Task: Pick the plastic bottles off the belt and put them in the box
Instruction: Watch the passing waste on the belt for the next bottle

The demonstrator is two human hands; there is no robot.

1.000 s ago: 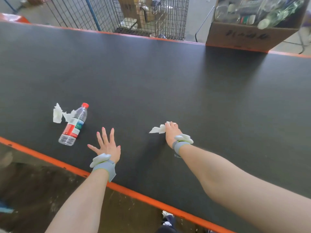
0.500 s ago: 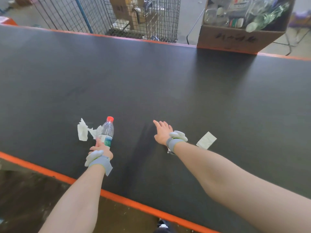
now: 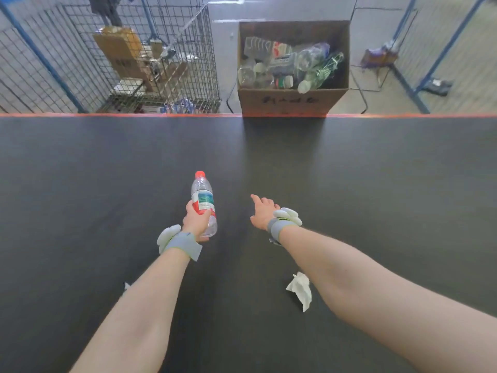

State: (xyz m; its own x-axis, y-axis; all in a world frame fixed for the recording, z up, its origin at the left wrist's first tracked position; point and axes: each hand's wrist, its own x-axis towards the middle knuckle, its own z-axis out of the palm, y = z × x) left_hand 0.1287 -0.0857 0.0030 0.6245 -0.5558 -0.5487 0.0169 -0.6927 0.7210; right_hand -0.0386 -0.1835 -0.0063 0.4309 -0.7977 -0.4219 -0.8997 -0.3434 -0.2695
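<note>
A view from a head-worn camera looks down along two bare forearms stretched over a wide, dark conveyor belt [image 3: 107,184] with an orange edge on its far side.

The left hand [image 3: 195,220] holds a clear plastic water bottle [image 3: 203,200] above the belt. Its grip is closed around the lower half of the bottle, thumb and fingers curled over the red, white and teal label. The bottle points away from the person, with its red cap [image 3: 199,174] at the far end. A grey wristband [image 3: 183,244] with a white padded piece sits on the left wrist.

The right hand [image 3: 262,213] hovers just to the right of the bottle, apart from it. Its grip is open and holds nothing, with the forefinger stretched forward and the other fingers loosely bent. It wears a matching grey band [image 3: 279,228].

A crumpled white tissue [image 3: 300,289] lies on the belt near the person, just beside the right forearm.

Beyond the far edge of the belt stands an open cardboard box [image 3: 293,100], holding a heap of clear plastic bottles [image 3: 287,67]. To its left is a wire mesh cage [image 3: 139,57] holding cardboard pieces.
</note>
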